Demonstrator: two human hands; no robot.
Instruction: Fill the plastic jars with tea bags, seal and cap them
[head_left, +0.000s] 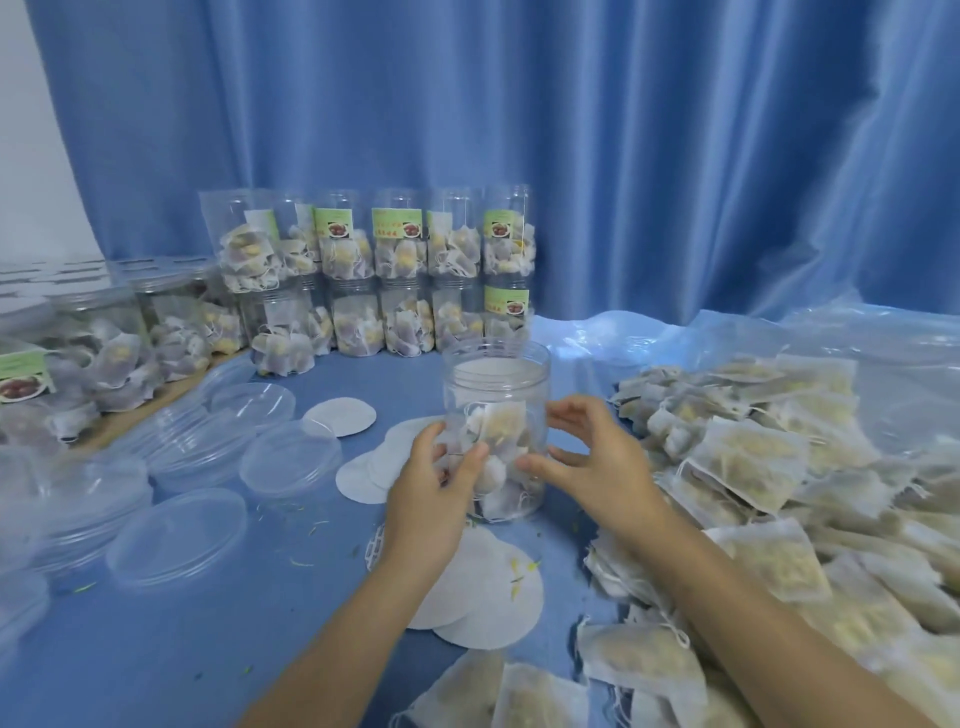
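Head view: standing upright at scene centre on the blue table (171, 649), long axis vertical and mouth pointing up, a clear plastic jar (496, 431), uncapped, with a white seal disc (493, 375) lying across its rim. Packed with tea bags in the lower half (individual bags hard to separate through the wall). Wrapping the jar's left side, the left hand (434, 486), thumb and fingers pressing on the wall. Curling round the right side, the right hand (592, 457), fingers spread and half open, thumb tip just at the wall; actual contact too close to call.

Lying left of the jar, clear lids (176, 535), stacked and blurred at the frame edge. Scattered around the base, more white discs (340, 417). Heaped on the right, loose tea bags (753, 467), partly cut off by the frame. Standing far behind, filled jars (395, 249) in two tiers before a blue curtain (623, 130); label text unreadable.
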